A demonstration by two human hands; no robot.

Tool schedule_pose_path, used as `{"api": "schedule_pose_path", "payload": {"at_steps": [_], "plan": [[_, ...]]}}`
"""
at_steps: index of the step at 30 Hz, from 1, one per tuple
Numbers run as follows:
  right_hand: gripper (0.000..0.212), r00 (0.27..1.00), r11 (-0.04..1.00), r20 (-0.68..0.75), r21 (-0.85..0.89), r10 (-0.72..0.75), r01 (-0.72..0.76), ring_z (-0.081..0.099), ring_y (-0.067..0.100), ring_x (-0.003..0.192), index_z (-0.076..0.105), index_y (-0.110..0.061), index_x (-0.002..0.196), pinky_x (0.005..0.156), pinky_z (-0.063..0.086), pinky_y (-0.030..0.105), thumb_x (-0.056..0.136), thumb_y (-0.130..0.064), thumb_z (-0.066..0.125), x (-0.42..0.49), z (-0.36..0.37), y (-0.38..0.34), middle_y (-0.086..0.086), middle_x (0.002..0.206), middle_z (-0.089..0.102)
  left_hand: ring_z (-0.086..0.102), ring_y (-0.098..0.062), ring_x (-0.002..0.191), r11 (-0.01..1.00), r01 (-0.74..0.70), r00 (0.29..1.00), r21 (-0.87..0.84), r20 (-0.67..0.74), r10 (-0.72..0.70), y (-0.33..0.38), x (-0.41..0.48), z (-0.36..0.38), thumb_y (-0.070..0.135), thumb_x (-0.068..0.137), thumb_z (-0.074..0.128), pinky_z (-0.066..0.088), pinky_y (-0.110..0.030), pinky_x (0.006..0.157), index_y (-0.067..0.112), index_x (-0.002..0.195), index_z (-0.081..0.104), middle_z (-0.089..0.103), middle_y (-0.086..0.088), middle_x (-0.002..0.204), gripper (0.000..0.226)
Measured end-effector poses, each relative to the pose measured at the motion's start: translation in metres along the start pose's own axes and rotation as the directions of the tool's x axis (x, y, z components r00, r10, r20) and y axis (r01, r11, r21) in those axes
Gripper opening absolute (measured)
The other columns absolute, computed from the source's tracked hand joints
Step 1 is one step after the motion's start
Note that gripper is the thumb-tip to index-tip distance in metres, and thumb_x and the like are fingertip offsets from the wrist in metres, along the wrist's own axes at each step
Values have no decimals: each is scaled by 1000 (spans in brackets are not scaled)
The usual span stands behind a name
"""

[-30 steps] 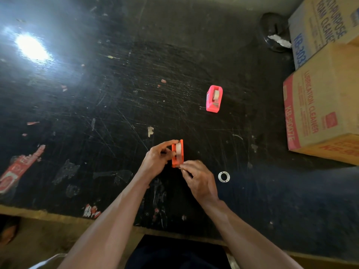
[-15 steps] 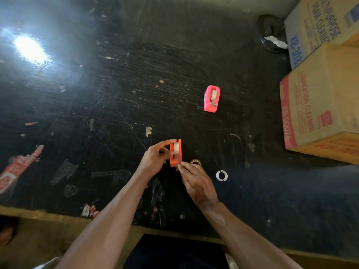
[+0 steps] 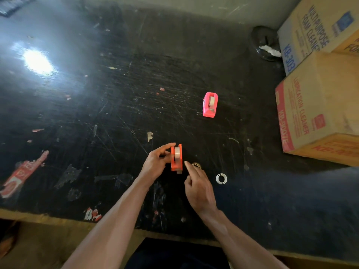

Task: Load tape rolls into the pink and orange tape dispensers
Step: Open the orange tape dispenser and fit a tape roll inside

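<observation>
My left hand (image 3: 157,163) grips the orange tape dispenser (image 3: 176,158) by its left side, low over the black table (image 3: 116,105). A clear tape roll sits inside it, and a short tape end sticks out at its near end. My right hand (image 3: 198,188) is just to the right of the dispenser, apart from it, index finger extended and nothing held. The pink tape dispenser (image 3: 210,104) stands farther back to the right with a tape roll in it.
A white ring (image 3: 221,179) lies right of my right hand, and a small brownish ring (image 3: 196,165) lies just beyond its fingertip. Two cardboard boxes (image 3: 318,113) stand along the right edge, with a black bag (image 3: 266,43) behind. Sticker scraps dot the left side.
My right hand has let go of the near end of the orange dispenser and drawn back toward me. The brownish ring it hid has come into view. The left hand keeps its hold.
</observation>
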State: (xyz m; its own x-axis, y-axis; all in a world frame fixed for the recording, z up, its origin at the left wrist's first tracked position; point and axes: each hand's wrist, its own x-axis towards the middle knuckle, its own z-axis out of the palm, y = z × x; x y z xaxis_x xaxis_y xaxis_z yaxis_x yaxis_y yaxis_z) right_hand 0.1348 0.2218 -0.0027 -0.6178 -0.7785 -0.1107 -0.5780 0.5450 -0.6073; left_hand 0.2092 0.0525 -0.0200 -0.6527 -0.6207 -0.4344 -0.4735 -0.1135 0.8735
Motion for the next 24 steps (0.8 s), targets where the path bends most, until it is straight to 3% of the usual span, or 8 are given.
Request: {"api": "schedule_pose_path", "payload": {"at_steps": [3, 5, 9, 11, 14, 19, 24], "plan": [[65, 986, 978, 39, 127, 160, -164, 35, 15, 148, 30, -16, 158, 122, 31, 30, 100, -23, 57, 4, 4, -8, 6, 159, 42, 70, -18, 98, 999, 20, 1000, -30, -22, -21, 0, 0, 0, 15, 103, 54, 54, -34, 85, 39, 136, 61, 70, 2, 105, 41], [80, 967, 957, 88, 144, 240, -251, 35, 19, 149, 23, -16, 160, 121, 35, 39, 95, -34, 65, 8, 8, -15, 7, 161, 37, 71, -18, 96, 999, 35, 997, -30, -63, -37, 1, 1, 0, 17, 104, 53, 55, -32, 80, 39, 138, 59, 70, 2, 105, 41], [95, 918, 903, 135, 176, 372, -391, 36, 23, 147, 22, -16, 159, 116, 36, 36, 87, -46, 76, 17, 22, -25, 9, 160, 37, 69, -10, 90, 998, 58, 979, -10, -197, -59, 1, 4, -4, 23, 104, 55, 56, -35, 87, 33, 141, 57, 70, 4, 105, 39], [95, 908, 891, 115, 179, 402, -417, 37, 22, 146, 27, -16, 157, 115, 37, 35, 84, -49, 78, 22, 28, -28, 8, 159, 39, 65, -5, 94, 993, 37, 960, 113, -281, -4, -1, 7, -9, 23, 103, 56, 54, -32, 90, 30, 139, 58, 68, 4, 107, 37], [90, 895, 879, 62, 169, 442, -446, 40, 20, 143, 33, -17, 154, 113, 38, 32, 83, -47, 79, 27, 35, -31, 6, 155, 42, 59, -15, 114, 933, -13, 921, 358, -359, 151, -5, 16, -18, 23, 101, 59, 51, -34, 97, 25, 139, 59, 63, -4, 124, 38], [80, 882, 875, -45, 157, 469, -457, 49, 16, 132, 42, -16, 148, 105, 42, 25, 84, -47, 78, 30, 43, -35, 4, 145, 50, 39, -28, 144, 751, -30, 909, 659, -294, 294, -19, 43, -34, 31, 99, 62, 40, -46, 116, 20, 149, 50, 50, -9, 151, 52], [67, 874, 876, -107, 156, 474, -456, 56, 12, 120, 52, -17, 139, 96, 49, 21, 85, -48, 77, 33, 47, -34, 1, 134, 58, 21, -31, 155, 641, -54, 928, 765, -200, 316, -33, 53, -40, 35, 100, 58, 26, -49, 123, 19, 154, 41, 32, -11, 164, 59]]}}
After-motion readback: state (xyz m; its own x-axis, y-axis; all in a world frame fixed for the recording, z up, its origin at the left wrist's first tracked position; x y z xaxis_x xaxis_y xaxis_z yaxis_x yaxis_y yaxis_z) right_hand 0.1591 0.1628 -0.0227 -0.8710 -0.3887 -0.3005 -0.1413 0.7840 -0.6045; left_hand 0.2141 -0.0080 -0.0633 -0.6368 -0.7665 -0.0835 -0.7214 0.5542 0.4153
